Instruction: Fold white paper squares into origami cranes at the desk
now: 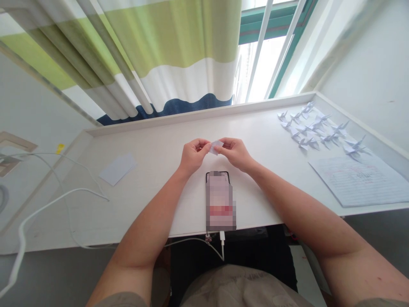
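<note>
A: What does the head view show at the hands?

B: A small piece of folded paper (216, 147), pinched between the fingertips of the left hand (193, 155) and the right hand (233, 153). The hands are close together, both clamped on it, held over the surface (153, 136) just beyond the phone (220, 202).

A: How will that paper handle?

B: Very light, thin and soft. It should crease easily, and it could slip or tear if forced. Fingertips on its folded edges look like the right hold, not a full grip.

A: What else lies around?

B: A cluster of paper cranes (315, 130) stands towards the far right, beside a lined sheet (358, 181). On the left lie a plain paper slip (117, 169) and a white cable (73, 190).
</note>
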Available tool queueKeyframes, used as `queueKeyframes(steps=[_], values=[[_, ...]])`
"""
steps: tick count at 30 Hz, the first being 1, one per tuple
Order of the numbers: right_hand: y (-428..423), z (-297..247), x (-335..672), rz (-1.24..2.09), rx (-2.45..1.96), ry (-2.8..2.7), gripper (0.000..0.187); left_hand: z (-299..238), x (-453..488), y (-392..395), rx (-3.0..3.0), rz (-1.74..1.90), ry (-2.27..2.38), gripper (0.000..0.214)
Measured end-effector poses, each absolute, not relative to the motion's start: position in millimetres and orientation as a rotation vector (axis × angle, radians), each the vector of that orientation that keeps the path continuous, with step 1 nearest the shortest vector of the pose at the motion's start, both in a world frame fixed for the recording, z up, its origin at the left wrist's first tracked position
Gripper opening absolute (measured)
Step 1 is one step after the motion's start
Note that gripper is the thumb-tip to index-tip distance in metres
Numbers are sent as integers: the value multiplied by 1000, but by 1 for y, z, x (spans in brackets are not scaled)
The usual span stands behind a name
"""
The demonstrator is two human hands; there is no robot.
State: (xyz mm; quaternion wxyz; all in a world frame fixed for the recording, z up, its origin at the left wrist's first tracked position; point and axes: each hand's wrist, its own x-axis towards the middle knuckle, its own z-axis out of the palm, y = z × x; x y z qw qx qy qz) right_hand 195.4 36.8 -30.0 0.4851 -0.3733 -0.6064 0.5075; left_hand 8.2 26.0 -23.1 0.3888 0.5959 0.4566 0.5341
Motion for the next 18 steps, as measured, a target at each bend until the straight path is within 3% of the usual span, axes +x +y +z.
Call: queueKeyframes(steps=[10, 18], values=[[39, -28, 196, 1211, -935, -1461, 48, -22, 9, 24, 1557, 1325, 1135, 25], [42, -31, 196, 1135, -931, -1461, 50, -22, 6, 29, 1274, 1234, 1050, 60]])
